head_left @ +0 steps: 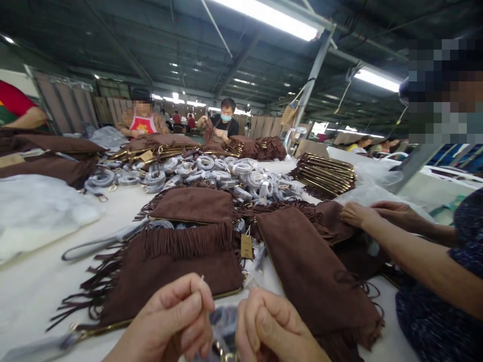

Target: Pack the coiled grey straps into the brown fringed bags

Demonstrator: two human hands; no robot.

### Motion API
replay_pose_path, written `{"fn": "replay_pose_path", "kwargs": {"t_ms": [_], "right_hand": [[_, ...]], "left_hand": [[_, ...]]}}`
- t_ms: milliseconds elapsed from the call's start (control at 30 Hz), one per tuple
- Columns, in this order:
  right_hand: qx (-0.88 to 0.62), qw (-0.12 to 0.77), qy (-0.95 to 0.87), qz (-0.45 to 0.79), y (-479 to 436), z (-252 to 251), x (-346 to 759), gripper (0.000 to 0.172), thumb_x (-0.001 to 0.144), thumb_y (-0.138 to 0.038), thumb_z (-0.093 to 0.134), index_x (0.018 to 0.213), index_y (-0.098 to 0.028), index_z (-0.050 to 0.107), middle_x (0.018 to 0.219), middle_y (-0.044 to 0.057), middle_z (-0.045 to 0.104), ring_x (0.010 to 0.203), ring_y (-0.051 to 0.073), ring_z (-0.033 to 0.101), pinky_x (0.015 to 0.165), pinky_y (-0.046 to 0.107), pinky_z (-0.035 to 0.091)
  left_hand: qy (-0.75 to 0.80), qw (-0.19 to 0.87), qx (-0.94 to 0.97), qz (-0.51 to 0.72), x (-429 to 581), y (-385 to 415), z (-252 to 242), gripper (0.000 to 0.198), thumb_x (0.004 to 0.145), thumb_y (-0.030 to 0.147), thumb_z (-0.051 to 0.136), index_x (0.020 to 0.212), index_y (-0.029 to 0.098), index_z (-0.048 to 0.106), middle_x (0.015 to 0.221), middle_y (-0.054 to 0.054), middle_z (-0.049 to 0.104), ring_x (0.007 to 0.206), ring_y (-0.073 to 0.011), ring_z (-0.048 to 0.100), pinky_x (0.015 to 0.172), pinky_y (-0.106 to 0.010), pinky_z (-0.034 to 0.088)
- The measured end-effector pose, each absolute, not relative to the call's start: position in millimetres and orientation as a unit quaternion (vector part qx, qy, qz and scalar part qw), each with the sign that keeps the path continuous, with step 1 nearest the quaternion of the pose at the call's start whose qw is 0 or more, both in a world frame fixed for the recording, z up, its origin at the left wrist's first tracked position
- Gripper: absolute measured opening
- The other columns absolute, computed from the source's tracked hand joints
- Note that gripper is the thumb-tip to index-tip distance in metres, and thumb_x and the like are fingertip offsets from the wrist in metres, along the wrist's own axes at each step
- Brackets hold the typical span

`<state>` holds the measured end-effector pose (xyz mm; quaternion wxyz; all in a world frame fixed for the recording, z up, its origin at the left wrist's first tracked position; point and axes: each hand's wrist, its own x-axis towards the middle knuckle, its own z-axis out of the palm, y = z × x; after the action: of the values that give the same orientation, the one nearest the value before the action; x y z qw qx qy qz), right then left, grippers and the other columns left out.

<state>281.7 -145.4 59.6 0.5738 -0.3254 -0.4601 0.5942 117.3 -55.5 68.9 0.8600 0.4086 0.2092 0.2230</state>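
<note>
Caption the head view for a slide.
Left hand and right hand close together before fringed brown bags, coiled grey straps heaped beyond.

I'm in factory workshop for bags. Long white worktable (121,206) before me, heaped with many matching brown fringed bags (188,203), mass of coiled grey straps (251,168), neat stack of gold-edged pouches (324,173). Tube lights (271,17) hang under dark, hall-like roof (169,45) with bare beams. Co-worker in red apron (143,124) and co-worker in dark shirt (232,127) across from me; another person (468,241) at my right.
</note>
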Motion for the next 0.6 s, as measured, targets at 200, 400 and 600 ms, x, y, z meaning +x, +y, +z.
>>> {"fn": "replay_pose_path", "kwargs": {"t_ms": [200,400,600], "right_hand": [[-0.441,0.607,-0.383,0.538,-133,53,287,0.043,0.085,-0.056,0.058,0.068,-0.017,0.053,0.057,-0.003,0.054,0.039,0.004,0.035,0.034,0.015,0.018],[-0.538,0.519,-0.563,0.352,-143,90,290,0.039,0.088,-0.049,0.056,0.066,-0.018,0.052,0.056,-0.005,0.048,0.051,0.008,0.041,0.049,0.02,0.031],[-0.549,0.379,-0.67,0.325,-159,130,274,0.018,0.09,-0.032,0.054,0.088,-0.017,0.064,0.066,-0.006,0.046,0.061,0.01,0.04,0.056,0.022,0.032]], "left_hand": [[0.281,0.799,0.425,0.32,114,-38,70,0.028,0.067,0.042,0.079,0.076,0.018,0.068,0.066,-0.001,0.069,0.071,-0.0154,0.063,0.075,-0.027,0.046],[0.234,0.606,0.673,0.354,103,-39,94,0.014,0.075,0.03,0.067,0.072,0.02,0.075,0.092,-0.005,0.07,0.086,-0.0185,0.061,0.079,-0.028,0.045],[0.118,0.5,0.769,0.38,115,-67,129,0.01,0.076,0.017,0.065,0.071,0.021,0.073,0.097,-0.003,0.064,0.093,-0.0174,0.058,0.086,-0.029,0.043]]}}
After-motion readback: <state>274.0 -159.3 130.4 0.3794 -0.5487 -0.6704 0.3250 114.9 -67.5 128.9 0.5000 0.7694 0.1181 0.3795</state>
